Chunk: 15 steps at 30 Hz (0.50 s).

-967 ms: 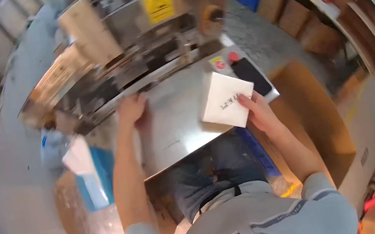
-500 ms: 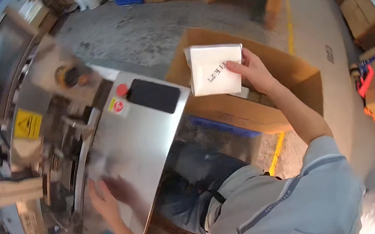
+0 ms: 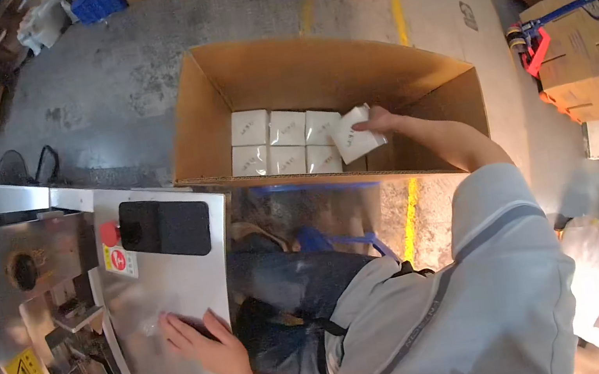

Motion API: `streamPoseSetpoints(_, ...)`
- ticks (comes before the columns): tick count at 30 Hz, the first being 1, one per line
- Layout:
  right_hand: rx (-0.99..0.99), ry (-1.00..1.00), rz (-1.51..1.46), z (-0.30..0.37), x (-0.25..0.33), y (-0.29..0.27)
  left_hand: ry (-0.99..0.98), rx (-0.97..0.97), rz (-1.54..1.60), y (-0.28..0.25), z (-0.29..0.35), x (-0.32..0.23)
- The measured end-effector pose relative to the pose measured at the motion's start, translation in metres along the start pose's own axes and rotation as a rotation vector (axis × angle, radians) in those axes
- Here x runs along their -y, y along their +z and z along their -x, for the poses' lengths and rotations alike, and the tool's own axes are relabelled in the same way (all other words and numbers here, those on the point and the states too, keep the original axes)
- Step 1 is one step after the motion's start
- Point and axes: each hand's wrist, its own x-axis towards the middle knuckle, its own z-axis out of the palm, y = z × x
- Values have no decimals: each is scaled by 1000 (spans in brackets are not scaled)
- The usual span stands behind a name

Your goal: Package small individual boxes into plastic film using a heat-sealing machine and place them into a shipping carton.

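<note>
Packet lowered into the carton's open slot

Fingers of the right hand [image 3: 378, 123] are clamped on a white square packet [image 3: 358, 142], thumb on top and the rest curled under its far edge. Half a second earlier the same packet was held up in the air over the carton's near rim; a second ago it was still over the steel bench. It has now come down inside the cardboard carton [image 3: 406, 66], which suggests the placing is nearly finished and only the release remains.

The packet sits tilted, its left edge down against the packets already laid and its right edge raised under the hand. It is close to square, so it has no strong long axis; its flat face looks up and slightly toward the carton's left wall. It is at the right end of the packed rows, touching the nearest white packet.

Around it, six white packets [image 3: 284, 142] lie flat in two rows of three against the carton's near-left corner. The rest of the carton floor to the right is bare cardboard.

The left hand [image 3: 203, 346] lies flat and spread, gripping nothing, on the steel bench [image 3: 174, 287] near its front edge, where it also rested a second ago. A black panel [image 3: 165, 227] and a red button [image 3: 109, 233] sit toward the bench's far edge.
</note>
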Motion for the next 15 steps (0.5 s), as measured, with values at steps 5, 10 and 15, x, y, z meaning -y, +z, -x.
streamPoseSetpoints(5,456,248,-337,-61,-158,73,8,67,-46,-1,-6,-6)
streamPoseSetpoints(10,701,181,-70,-73,-199,152,-36,95,-41,-5,-6,-16)
streamPoseSetpoints(15,402,192,-184,-91,-235,176,-31,118,-31,1,-9,-20)
